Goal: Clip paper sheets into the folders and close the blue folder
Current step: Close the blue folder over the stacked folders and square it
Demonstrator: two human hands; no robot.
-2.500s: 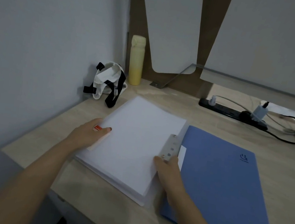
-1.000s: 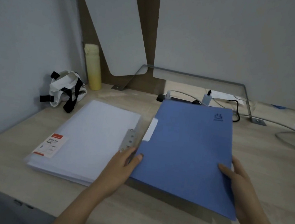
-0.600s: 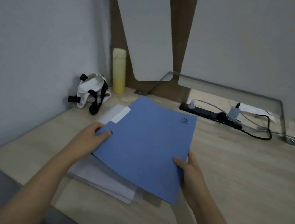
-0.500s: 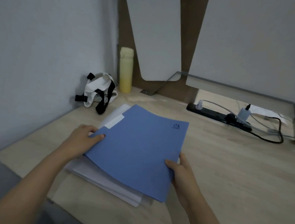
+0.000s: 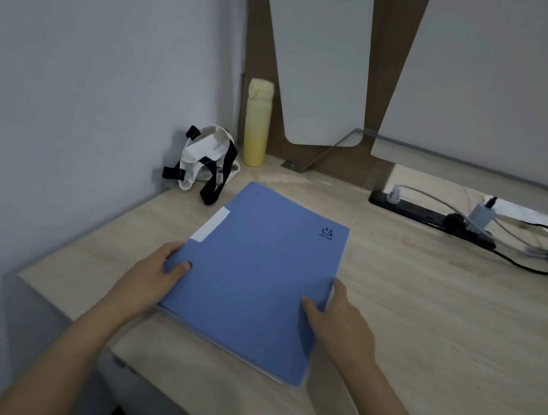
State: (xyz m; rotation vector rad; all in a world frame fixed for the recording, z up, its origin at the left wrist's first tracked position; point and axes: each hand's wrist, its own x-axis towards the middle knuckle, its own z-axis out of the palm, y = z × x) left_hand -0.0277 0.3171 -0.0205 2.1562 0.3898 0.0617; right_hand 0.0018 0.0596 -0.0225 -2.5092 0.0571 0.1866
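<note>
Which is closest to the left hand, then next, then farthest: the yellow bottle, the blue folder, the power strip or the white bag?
1. The blue folder: the left hand holds its left edge.
2. The white bag: behind, by the left wall.
3. The yellow bottle: behind the bag, in the corner.
4. The power strip: far back on the right.

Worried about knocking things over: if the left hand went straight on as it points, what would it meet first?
The blue folder, which the left hand grips; beyond its cover, probably the yellow bottle, though depth is unclear.
</note>
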